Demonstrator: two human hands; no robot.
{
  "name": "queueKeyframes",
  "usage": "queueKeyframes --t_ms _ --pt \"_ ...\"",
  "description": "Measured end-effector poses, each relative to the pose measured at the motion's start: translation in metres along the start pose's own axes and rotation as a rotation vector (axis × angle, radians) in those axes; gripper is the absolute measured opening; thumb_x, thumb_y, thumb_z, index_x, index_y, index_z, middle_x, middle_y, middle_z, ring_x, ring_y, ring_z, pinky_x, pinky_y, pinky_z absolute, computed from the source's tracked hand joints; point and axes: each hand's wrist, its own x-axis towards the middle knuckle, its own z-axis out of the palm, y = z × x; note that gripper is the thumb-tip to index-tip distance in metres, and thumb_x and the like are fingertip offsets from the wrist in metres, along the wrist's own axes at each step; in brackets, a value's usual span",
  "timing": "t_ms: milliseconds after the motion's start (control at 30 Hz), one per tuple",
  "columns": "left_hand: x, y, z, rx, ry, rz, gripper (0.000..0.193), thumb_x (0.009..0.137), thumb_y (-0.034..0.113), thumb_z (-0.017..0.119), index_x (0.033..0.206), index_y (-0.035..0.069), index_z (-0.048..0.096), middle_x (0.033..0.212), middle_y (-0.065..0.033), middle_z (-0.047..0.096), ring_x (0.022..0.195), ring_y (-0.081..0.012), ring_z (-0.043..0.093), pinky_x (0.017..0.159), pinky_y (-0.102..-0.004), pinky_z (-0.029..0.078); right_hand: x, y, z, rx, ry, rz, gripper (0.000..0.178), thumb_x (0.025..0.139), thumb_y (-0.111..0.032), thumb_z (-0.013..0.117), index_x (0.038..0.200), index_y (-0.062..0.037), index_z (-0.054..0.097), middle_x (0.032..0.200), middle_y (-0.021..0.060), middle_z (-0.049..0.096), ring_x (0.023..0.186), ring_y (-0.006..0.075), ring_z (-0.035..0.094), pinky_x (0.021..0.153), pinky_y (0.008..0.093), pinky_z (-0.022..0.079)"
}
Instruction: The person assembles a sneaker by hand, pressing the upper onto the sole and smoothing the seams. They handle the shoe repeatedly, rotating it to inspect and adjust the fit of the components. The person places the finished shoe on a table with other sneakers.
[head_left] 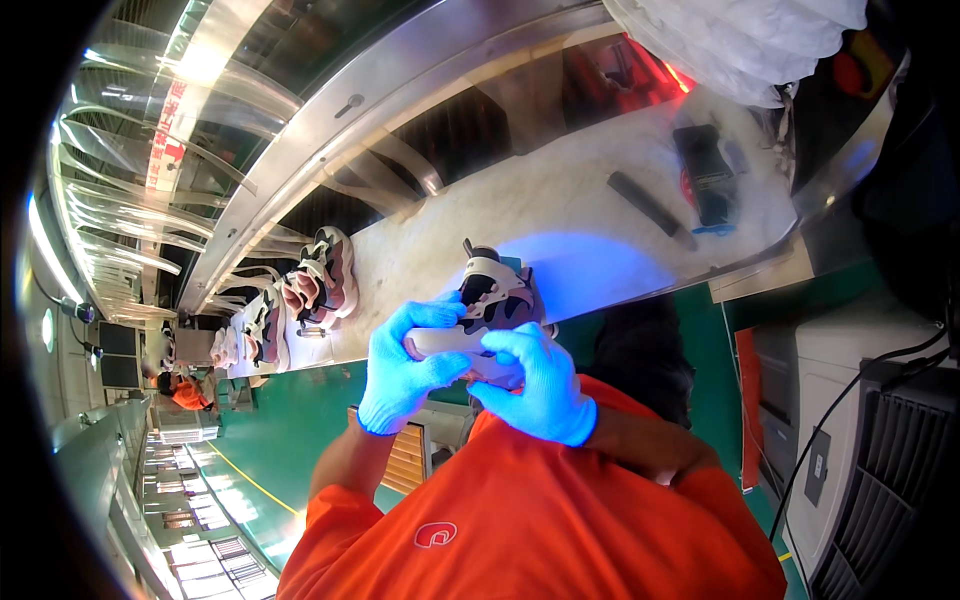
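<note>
A sneaker (497,308) with a pale sole and a dark, cream and pinkish upper is held in front of my chest, at the near edge of the bench. Blue light falls on it and on the white gloves. My left hand (408,365) grips its left end, with the thumb below and the fingers over the top. My right hand (540,388) closes on the right side, fingers bent against the sole. Part of the shoe's lower side is hidden behind the gloves. A bright blue patch lights the bench top (420,235) just beyond.
More sneakers (325,275) stand in a row along the bench to the left, beside a metal-framed machine with clear strip curtains (170,190). A dark bar (645,205) and a dark flat case (705,170) lie at right. Another person in orange (188,390) is far left.
</note>
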Motion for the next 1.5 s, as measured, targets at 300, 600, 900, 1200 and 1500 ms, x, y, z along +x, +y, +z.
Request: queueKeyframes --t_ms 300,600,900,1200,1500 --pt "0.005 -0.005 -0.008 -0.033 -0.016 0.015 0.052 0.080 0.010 0.098 0.124 0.000 0.073 0.142 -0.0177 0.072 0.126 -0.0262 0.072 0.100 -0.0394 0.065 0.015 0.008 0.001 -0.012 0.030 0.032 0.069 0.076 -0.014 0.101 0.133 -0.0066 0.064 0.110 0.0140 0.067 0.094 0.0344 0.072 0.077 0.0453 0.060" --pt "0.014 0.028 -0.011 0.524 -0.044 0.108 0.061 0.075 0.025 0.105 0.121 -0.001 0.073 0.137 -0.0164 0.074 0.122 -0.0249 0.074 0.105 -0.0394 0.060 0.034 0.018 0.007 -0.047 -0.076 -0.006 0.071 0.076 -0.020 0.099 0.136 -0.0085 0.063 0.114 0.0130 0.069 0.106 0.0356 0.072 0.087 0.0486 0.060" --pt "0.026 0.032 -0.006 0.610 -0.008 0.094 0.062 0.071 0.028 0.107 0.114 0.000 0.074 0.128 -0.0159 0.076 0.116 -0.0238 0.076 0.101 -0.0386 0.061 0.035 0.023 0.005 -0.007 -0.004 0.023 0.069 0.076 -0.025 0.101 0.131 -0.0070 0.065 0.116 0.0135 0.069 0.105 0.0352 0.072 0.088 0.0463 0.061" --pt "0.021 0.032 0.000 0.506 0.044 -0.027 0.063 0.070 0.030 0.106 0.113 0.000 0.073 0.130 -0.0164 0.075 0.119 -0.0251 0.075 0.104 -0.0391 0.060 -0.006 0.038 0.003 -0.034 0.090 0.082 0.057 0.078 -0.023 0.102 0.118 -0.0057 0.065 0.116 0.0149 0.066 0.102 0.0337 0.070 0.082 0.0447 0.060" --pt "0.019 0.026 -0.007 0.502 0.028 0.045 0.060 0.071 0.029 0.107 0.111 -0.001 0.073 0.127 -0.0172 0.074 0.118 -0.0247 0.075 0.104 -0.0392 0.060 0.000 0.050 0.009 0.037 0.119 0.012 0.055 0.072 -0.019 0.106 0.110 -0.0065 0.068 0.102 0.0121 0.068 0.092 0.0312 0.071 0.076 0.0438 0.058"
